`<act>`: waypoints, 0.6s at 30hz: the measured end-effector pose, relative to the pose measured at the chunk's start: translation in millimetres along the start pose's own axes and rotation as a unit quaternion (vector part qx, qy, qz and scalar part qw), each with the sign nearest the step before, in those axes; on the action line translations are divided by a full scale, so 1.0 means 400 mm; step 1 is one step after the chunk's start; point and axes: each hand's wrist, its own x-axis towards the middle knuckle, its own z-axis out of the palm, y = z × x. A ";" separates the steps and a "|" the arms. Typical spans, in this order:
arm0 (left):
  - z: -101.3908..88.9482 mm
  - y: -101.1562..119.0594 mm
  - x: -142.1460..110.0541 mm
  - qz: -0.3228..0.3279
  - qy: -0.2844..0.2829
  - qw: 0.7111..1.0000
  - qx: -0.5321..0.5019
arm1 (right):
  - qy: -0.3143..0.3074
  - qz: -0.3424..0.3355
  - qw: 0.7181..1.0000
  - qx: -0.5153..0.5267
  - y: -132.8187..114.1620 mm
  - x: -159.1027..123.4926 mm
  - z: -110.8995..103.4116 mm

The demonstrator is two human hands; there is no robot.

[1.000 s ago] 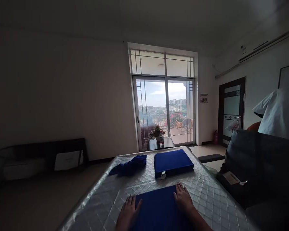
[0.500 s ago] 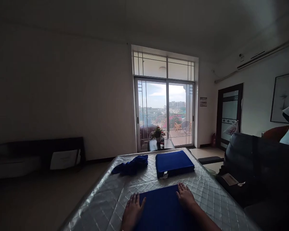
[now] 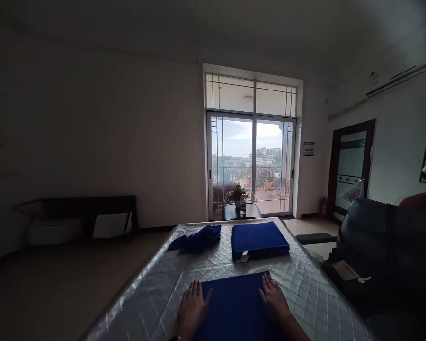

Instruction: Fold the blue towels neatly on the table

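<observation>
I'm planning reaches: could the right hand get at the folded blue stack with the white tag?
Probably yes: the blue stack lies just beyond the right hand, and nothing stands between them.

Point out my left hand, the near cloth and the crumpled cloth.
Left hand (image 3: 192,305): head view, back of the hand.
Near cloth (image 3: 236,305): head view, middle of its top.
Crumpled cloth (image 3: 199,239): head view, its bunched middle.

Beyond the far edge of the silver-quilted counter (image 3: 152,284), daylight enters through sliding glass doors (image 3: 252,161) behind a small black table (image 3: 230,212). Dim white walls (image 3: 156,142) meet a beige floor (image 3: 92,279); a dark-framed door (image 3: 352,163) stands past the far right corner.
</observation>
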 end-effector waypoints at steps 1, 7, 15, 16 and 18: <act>-0.006 0.020 0.001 0.012 0.002 1.000 0.007 | 0.000 0.000 1.000 0.003 0.000 0.001 0.002; -0.021 0.295 -0.032 0.173 -0.064 0.982 -0.043 | 0.001 0.001 1.000 0.009 0.004 0.005 0.013; 0.013 0.468 -0.090 0.223 -0.096 0.965 -0.101 | -0.014 -0.028 0.999 0.015 0.016 -0.009 0.000; 0.023 0.438 -0.089 0.225 -0.089 0.966 -0.089 | -0.011 -0.024 0.999 0.019 0.012 -0.010 -0.003; 0.041 0.353 -0.084 0.240 -0.056 0.968 -0.052 | -0.006 -0.017 1.000 0.026 0.004 -0.011 -0.008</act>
